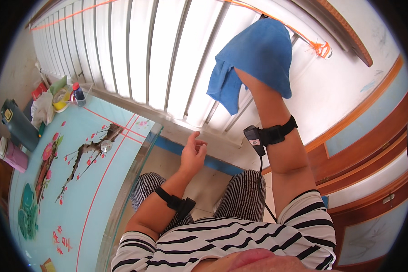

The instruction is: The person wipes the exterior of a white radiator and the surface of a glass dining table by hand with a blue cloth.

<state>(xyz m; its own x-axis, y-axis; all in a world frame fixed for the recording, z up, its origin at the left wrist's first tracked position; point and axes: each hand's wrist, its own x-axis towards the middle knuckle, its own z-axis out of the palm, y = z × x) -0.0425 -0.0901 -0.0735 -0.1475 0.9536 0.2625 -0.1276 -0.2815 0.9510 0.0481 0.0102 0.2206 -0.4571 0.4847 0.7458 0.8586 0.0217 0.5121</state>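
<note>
A blue cloth (258, 54) drapes over my right hand and wrist at the right end of a white finned radiator (163, 54). It covers my right hand fully, so its fingers are hidden; only the bare right forearm (270, 108) shows below the cloth. One corner of the cloth hangs down in front of the fins. My left hand (194, 151) is raised above my left knee, between the table's edge and the radiator's foot. Its fingers are loosely bent and apart, with nothing in them.
At left stands a glass-topped table (98, 190) with a flower print. A dark flask (18, 124), a pink cup (13, 154), tape (60, 100) and a red-capped bottle (78, 92) crowd its far left side. Orange cord (285, 25) runs along the radiator's top. Wooden cabinet doors (360, 149) flank the right.
</note>
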